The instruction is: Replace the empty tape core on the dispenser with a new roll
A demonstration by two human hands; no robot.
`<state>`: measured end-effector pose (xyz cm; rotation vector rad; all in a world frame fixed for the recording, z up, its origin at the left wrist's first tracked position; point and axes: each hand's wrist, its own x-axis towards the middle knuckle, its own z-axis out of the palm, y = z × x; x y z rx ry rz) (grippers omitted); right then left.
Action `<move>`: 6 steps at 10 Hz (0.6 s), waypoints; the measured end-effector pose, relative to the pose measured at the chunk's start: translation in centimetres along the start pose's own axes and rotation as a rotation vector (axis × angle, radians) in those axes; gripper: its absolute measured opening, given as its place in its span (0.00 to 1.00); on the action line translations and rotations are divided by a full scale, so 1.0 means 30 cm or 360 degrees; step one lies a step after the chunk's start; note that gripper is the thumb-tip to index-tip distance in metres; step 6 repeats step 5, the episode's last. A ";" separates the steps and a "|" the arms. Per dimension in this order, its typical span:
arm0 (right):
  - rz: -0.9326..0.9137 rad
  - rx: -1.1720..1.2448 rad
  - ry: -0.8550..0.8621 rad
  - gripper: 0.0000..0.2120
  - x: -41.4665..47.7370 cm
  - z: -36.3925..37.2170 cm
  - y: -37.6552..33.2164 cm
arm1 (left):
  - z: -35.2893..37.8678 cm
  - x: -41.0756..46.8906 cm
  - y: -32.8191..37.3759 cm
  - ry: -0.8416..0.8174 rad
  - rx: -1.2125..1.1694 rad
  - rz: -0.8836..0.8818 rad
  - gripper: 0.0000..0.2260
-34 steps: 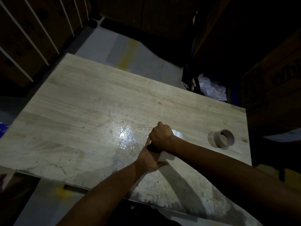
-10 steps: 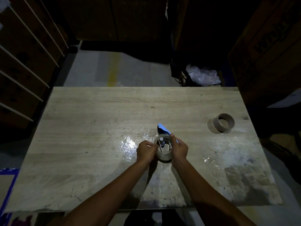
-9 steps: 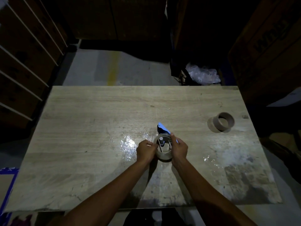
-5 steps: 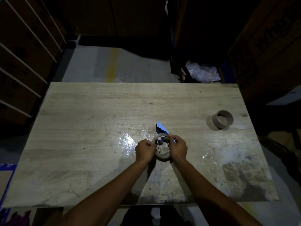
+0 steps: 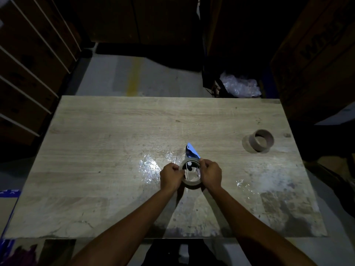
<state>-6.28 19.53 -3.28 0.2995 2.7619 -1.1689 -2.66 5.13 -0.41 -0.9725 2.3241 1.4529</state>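
Near the middle of a pale wood-grain bench (image 5: 107, 131), slightly toward its near edge, two bare hands meet around one roll of tape (image 5: 190, 182). One empty cardboard core (image 5: 261, 140) stands alone well apart from them, close to the right edge of the bench, casting a round shadow to its left. One tape dispenser (image 5: 192, 151) shows only in part: a blue, pointed piece juts out from behind the roll toward the far edge, and small dark and white parts are visible through the roll's open centre. The left hand (image 5: 171, 176) is curled closed against the left side of the roll, and the right hand (image 5: 211, 174) is curled closed on its right side, thumb and fingers pinching the top rim, so both hands grasp the roll between them. Both forearms reach in from the near edge, forming a V. The bench surface is worn, with dark scuffs toward the near right corner and shiny patches of clear film just left and right of the hands. The room is dim. Beyond the far edge lies a grey floor with a faded yellow stripe, a crumpled clump of clear plastic wrap (image 5: 240, 86), dark cardboard boxes (image 5: 315, 54) on the right, and slatted shelving (image 5: 28, 60) on the left.
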 end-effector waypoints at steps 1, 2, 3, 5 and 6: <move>0.0000 -0.0018 -0.0033 0.19 0.003 0.000 0.005 | -0.002 0.003 0.002 -0.0007 0.0021 0.0037 0.04; -0.0051 -0.0075 -0.0066 0.19 0.008 0.016 0.030 | -0.005 0.015 -0.007 -0.0021 0.0051 0.0098 0.06; -0.0130 -0.0161 -0.0105 0.22 -0.011 0.002 0.019 | -0.029 0.022 -0.012 -0.0060 0.0112 0.0227 0.08; -0.0344 -0.0501 -0.0218 0.23 -0.050 -0.037 0.008 | -0.086 0.048 -0.023 -0.0021 0.0427 0.0631 0.16; -0.0344 -0.0501 -0.0218 0.23 -0.050 -0.037 0.008 | -0.086 0.048 -0.023 -0.0021 0.0427 0.0631 0.16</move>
